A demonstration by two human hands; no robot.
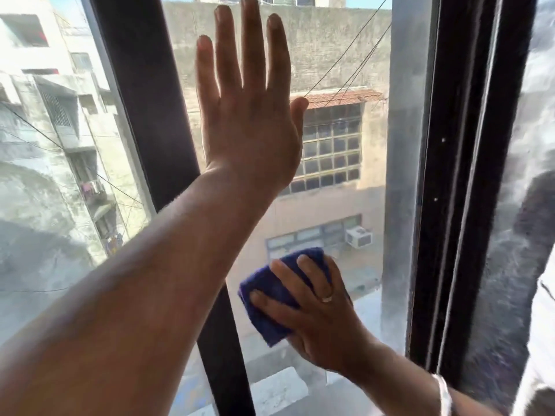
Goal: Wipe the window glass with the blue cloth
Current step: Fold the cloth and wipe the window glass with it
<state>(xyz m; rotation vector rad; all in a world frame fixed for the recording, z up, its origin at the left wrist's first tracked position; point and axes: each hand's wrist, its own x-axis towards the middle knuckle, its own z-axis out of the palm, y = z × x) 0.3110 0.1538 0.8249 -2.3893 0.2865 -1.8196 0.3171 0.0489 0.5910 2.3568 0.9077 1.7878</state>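
The window glass (336, 181) fills the middle of the head view, a tall pane between two dark frame bars. My left hand (249, 115) is flat against its upper part, fingers spread and pointing up, holding nothing. Lower down, my right hand (315, 310) presses a folded blue cloth (270, 295) against the glass, its fingers spread over the cloth. A ring and a bracelet are on that hand and wrist. My left forearm crosses the frame from the bottom left.
A dark frame bar (144, 94) runs diagonally left of the pane, and a black frame with tracks (468, 175) stands on the right. A smeared pane (45, 175) lies at left, another (534, 145) at far right. Buildings and cables show outside.
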